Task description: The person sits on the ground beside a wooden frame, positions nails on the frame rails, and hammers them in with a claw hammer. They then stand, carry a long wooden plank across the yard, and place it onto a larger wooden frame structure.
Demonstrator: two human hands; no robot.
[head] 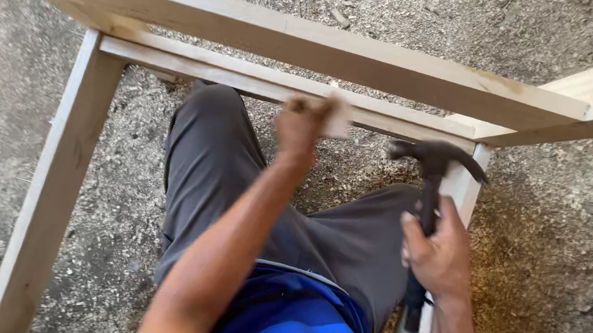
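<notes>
Head view is showing the right hand wrapping shut around a black claw hammer low on its handle, head-heavy and rigid, at four o'clock. The left hand is pinching a small pale piece against the stiff pale wooden frame.

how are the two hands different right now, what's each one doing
The left hand is stretched forward against the wooden rail, pinching something small and blurred; the right hand stays near the body, wrapped round the black hammer. The left arm is extended, the right bent. Both are bare.
</notes>
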